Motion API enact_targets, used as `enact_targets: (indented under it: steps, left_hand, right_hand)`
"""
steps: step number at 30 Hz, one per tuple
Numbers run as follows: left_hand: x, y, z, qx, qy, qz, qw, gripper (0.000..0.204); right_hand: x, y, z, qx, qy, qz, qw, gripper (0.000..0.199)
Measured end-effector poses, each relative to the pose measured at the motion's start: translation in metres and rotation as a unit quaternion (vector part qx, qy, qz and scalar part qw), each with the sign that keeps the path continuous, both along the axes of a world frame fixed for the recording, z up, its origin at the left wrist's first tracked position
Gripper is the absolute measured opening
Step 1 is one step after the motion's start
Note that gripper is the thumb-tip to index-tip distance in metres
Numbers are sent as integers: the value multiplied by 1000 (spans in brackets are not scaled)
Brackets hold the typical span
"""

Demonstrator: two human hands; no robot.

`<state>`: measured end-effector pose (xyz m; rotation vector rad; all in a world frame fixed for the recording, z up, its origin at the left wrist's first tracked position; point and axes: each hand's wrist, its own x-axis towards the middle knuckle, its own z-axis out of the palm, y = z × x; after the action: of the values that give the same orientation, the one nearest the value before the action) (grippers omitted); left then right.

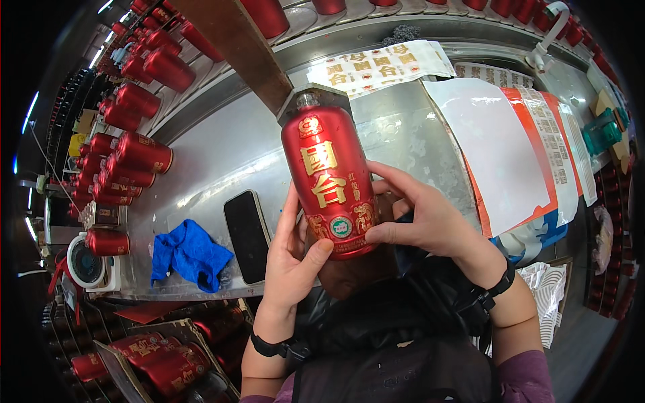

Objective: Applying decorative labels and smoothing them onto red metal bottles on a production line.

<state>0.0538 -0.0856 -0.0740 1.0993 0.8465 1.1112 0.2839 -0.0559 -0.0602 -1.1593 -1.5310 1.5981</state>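
Observation:
A glossy red liquor bottle (322, 168) with gold lettering and a clear glass neck lies between my two hands, its neck pointing away from me. A round green and white sticker (341, 228) sits near its base. My left hand (293, 258) grips the bottle's lower left side, thumb on the front. From the right, my right hand (420, 218) holds the lower edge, its thumb by the sticker and its fingers partly hidden behind. Left of my left hand, a black phone (246, 236) and a crumpled blue cloth (189, 255) lie on the metal table (201, 161).
Sheets of gold labels (383, 67) lie at the back, with white and orange sheets (490, 134) at the right. A brown post (235, 50) rises beyond the bottle. Several red bottles (134, 161) stand at the left beside a round dial scale (86, 262).

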Motion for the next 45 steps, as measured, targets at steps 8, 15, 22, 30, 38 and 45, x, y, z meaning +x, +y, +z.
enact_targets:
  steps: [8, 15, 22, 30, 38, 45]
  left_hand:
    - [-2, 1, 4, -4, -4, 5, 1000, 78]
    - [-7, 4, 11, 8, 4, 13, 1000, 78]
    - [-1, 15, 19, -4, 65, 46, 997, 72]
    - [-5, 14, 10, 118, 267, 95, 952, 131]
    - [20, 15, 21, 275, 524, 67, 804, 123]
    - [19, 22, 10, 293, 476, 62, 827, 128]
  right_hand:
    - [-6, 0, 8, 18, -14, -11, 1000, 80]
    - [-8, 8, 10, -67, 63, -20, 996, 75]
    - [-11, 13, 15, -62, 47, -27, 997, 69]
    - [7, 21, 0, -54, 73, -38, 995, 53]
    - [29, 27, 11, -59, 224, -217, 948, 39]
    - [7, 7, 36, -4, 226, -132, 965, 40]
